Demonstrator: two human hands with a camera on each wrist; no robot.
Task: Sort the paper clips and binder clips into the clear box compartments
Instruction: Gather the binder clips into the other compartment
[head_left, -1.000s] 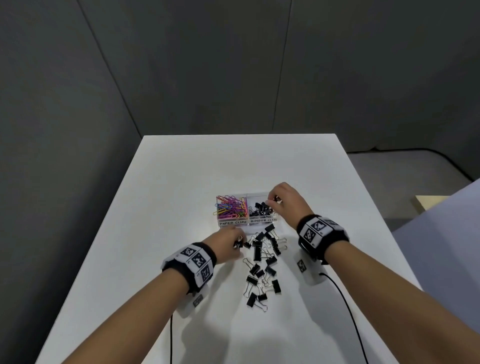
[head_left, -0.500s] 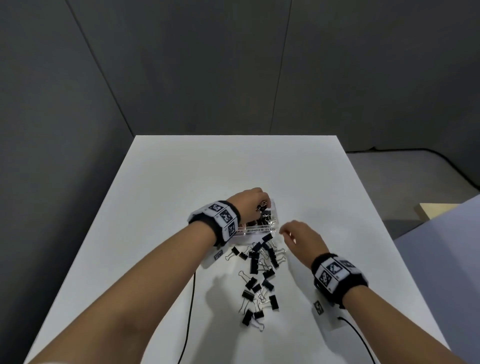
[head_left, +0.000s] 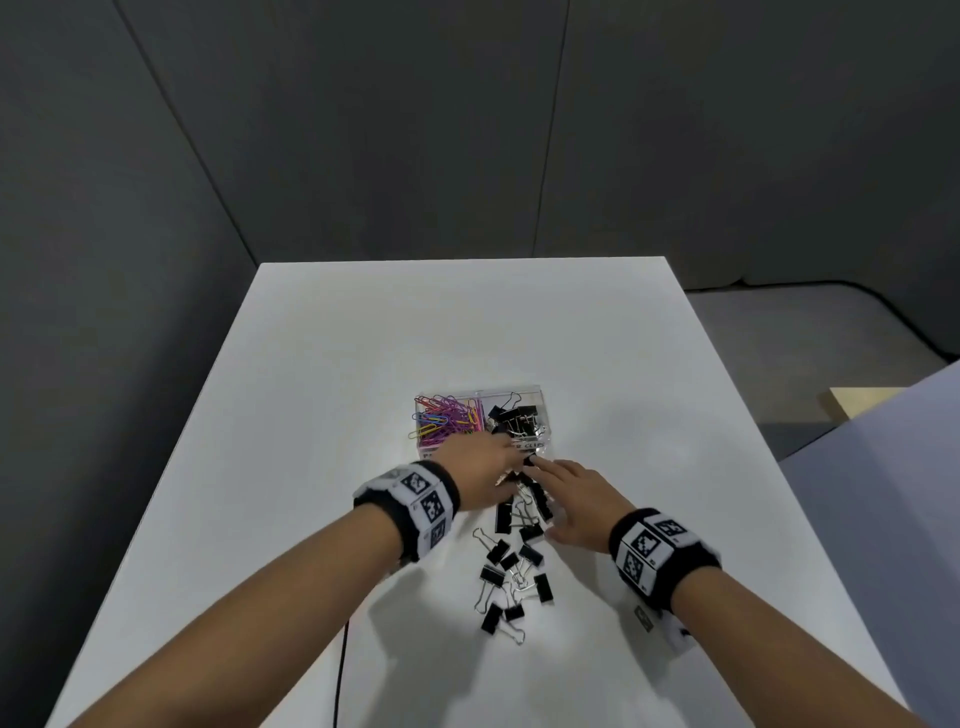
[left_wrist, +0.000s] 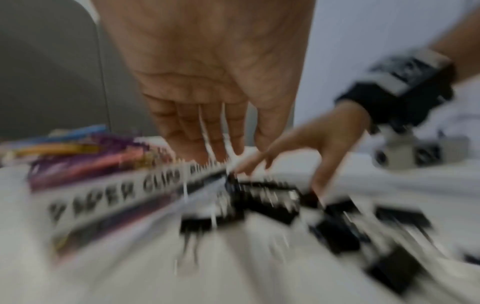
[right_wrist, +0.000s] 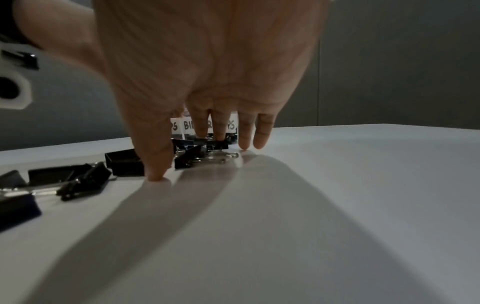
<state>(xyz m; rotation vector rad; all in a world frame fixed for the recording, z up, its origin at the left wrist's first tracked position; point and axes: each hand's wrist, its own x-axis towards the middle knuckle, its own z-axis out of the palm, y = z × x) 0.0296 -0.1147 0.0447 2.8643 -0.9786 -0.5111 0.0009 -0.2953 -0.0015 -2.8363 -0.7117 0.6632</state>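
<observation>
Left side first. Paper clips (head_left: 445, 420), coloured, sit in the left compartment of the clear box (head_left: 540, 410); a few black binder clips (head_left: 514, 418) in the right one, behind its label.

My left hand (head_left: 480, 475) hangs just at 6 o'clock of the box front, fingers (left_wrist: 205, 127) straight and close together over the top of the loose pile; the left wrist view is too blurred to tell whether they pinch anything.

Loose binder clips (head_left: 511, 566) trail from the box front toward me, at 6 o'clock of it.

My right hand (head_left: 579, 506) is at 3 o'clock of that pile, fingers (right_wrist: 158, 162) spread, tips down on the table (head_left: 311, 415) beside the clips, nothing pinched yet.

Risks, as I judge them:
- Both hands crowd the same clips at the box front; knuckles could collide or nudge the light box.
- Wire handles look tangled; lifting one clip may drag neighbours.
- A careless drop could land among the paper clips.

Room: wide bare table at 9, 12 and 3 o'clock of the box; all edges well apart from the work.
</observation>
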